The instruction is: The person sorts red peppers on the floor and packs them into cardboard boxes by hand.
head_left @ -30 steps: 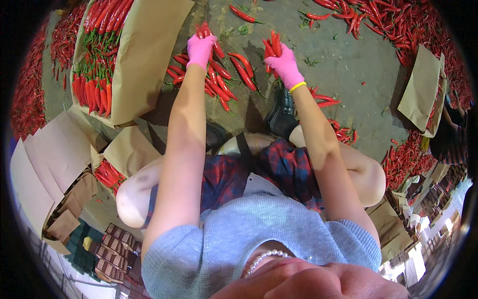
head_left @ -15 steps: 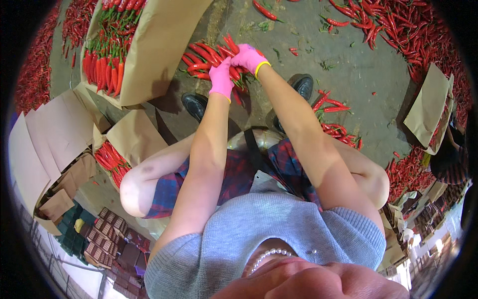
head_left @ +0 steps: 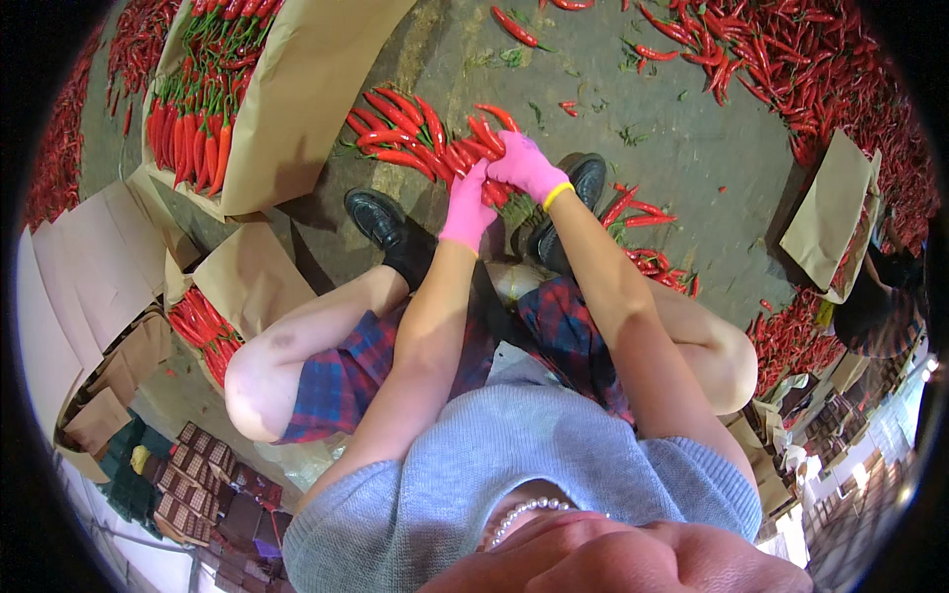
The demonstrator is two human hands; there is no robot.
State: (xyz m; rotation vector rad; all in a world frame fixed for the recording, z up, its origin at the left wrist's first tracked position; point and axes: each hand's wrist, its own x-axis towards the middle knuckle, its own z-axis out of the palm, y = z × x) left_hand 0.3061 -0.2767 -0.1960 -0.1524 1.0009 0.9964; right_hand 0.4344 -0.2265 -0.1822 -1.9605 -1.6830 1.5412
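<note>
Both my hands wear pink gloves and meet over the floor between my shoes. My left hand (head_left: pixel 469 207) is closed round the near side of a bunch of red chili peppers (head_left: pixel 474 158). Closed on the same bunch from the right is my right hand (head_left: pixel 527 168). Green stems stick out below the fingers, and the gloves hide part of the bunch. Against its left side lies a loose group of red chili peppers (head_left: pixel 400 130) on the floor.
A paper-lined box (head_left: pixel 297 99) of neatly layered chilies stands at the left. Nearer is a smaller box (head_left: pixel 255 272) with chilies. A big chili heap (head_left: pixel 820 59) spreads at the far right, with a carton (head_left: pixel 830 212) beside it. Stray chilies (head_left: pixel 647 212) lie by my right shoe.
My hands have drawn nearer to me and slightly right, bringing the bunch off the other chilies, which stay at the left. The whole view has shifted a little.
</note>
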